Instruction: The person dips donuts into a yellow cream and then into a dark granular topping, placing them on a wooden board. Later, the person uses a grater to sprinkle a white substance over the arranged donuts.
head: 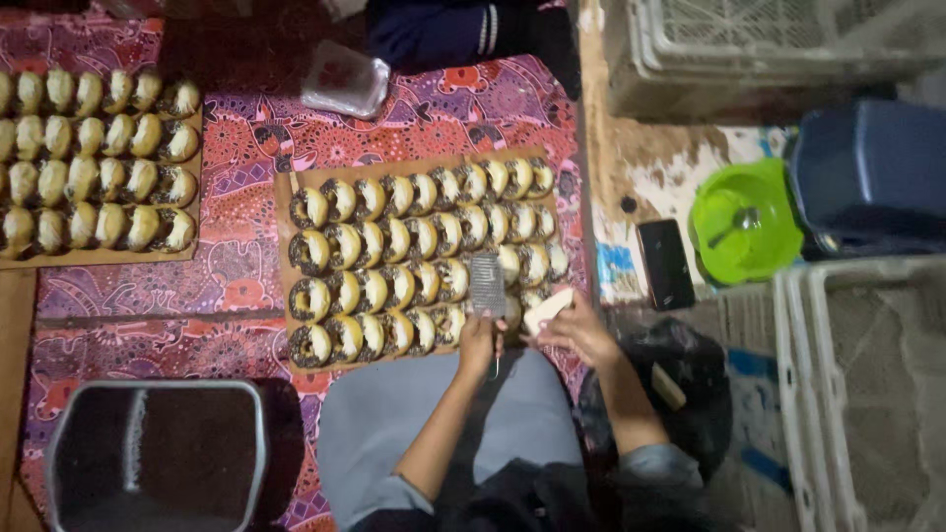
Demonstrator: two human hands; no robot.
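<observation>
Here, left hand (480, 340) on grater (486, 285) — right hand (581, 330) on pale block (548, 309).

Two boards of ring pastries, counted by kind

Two flat brown cardboard boards (286, 197) (99, 258) carry four rows each of glazed ring pastries (344, 244); one metal hand grater (486, 285), one round green plastic bowl (746, 222), one black phone (665, 263).

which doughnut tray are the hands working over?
The middle tray, right in front of the person: left hand holds a grater over its near right corner. The other tray lies far left, untouched.
</observation>
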